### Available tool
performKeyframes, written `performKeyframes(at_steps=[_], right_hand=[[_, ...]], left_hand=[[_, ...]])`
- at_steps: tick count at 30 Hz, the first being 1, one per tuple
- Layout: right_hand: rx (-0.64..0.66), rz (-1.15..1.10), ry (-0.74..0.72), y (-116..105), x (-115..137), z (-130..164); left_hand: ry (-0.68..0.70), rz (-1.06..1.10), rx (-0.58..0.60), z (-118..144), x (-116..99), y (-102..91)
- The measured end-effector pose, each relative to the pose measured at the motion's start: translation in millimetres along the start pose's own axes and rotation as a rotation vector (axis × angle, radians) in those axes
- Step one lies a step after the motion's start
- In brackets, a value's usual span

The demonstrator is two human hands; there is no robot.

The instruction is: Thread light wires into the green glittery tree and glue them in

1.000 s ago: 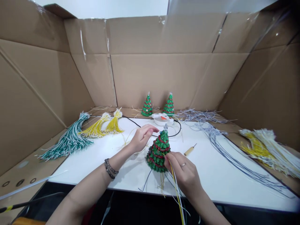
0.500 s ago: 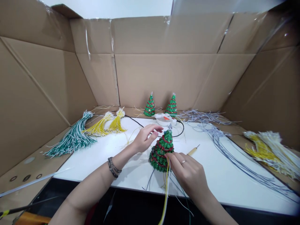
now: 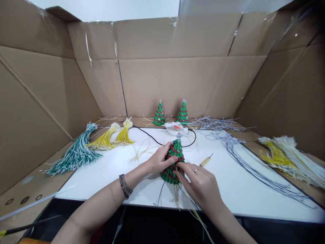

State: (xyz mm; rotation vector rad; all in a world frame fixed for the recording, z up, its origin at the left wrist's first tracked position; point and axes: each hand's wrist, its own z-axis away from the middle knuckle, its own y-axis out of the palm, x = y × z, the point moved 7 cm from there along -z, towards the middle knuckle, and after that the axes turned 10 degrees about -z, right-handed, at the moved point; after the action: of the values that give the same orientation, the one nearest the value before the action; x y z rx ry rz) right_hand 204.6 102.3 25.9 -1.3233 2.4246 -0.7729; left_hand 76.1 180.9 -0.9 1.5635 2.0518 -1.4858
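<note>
A small green Christmas tree [image 3: 177, 149] with red garland and a clear tip stands upright near the table's front edge. My left hand [image 3: 162, 159] grips its left side, thumb across the front and the other fingers behind. At the front of the tree, my right hand [image 3: 199, 179] pinches thin yellow and white wires [image 3: 189, 198] close to the surface; their loose ends trail down over the table edge. Dark wires [image 3: 159, 194] come out under the tree's base. Just beyond my right hand lies an awl [image 3: 205, 161] with a yellow handle.
Two more trees [image 3: 159, 115] [image 3: 182, 114] stand by the cardboard back wall [image 3: 162, 81]. In front of them is a white glue gun [image 3: 175, 127] with a black cord. Green [image 3: 78, 149] and yellow [image 3: 124, 133] wire bundles lie left; grey wires [image 3: 251, 166] and white-yellow bundles [image 3: 291, 156] lie right.
My left hand has come down from beside the treetop and closed on the tree. The wires' trailing ends have swung to the right, with my right hand still at the tree's front.
</note>
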Motion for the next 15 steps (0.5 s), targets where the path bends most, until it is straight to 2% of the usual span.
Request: performKeyframes(at_steps=[7,12,15], right_hand=[[-0.077,-0.017,-0.182,-0.9,12.8,4.1],[-0.062,-0.061,-0.03,3.2,5.1,-4.2],[-0.046,-0.04,0.015,-0.8,9.5,-3.5]], left_hand=[[-0.01,-0.041,-0.137,2.7,2.4,2.5],[-0.026,-0.028,-0.185,4.6,-2.3,0.5],[-0.048,-0.004,-0.236,5.0,-4.8,-2.6]])
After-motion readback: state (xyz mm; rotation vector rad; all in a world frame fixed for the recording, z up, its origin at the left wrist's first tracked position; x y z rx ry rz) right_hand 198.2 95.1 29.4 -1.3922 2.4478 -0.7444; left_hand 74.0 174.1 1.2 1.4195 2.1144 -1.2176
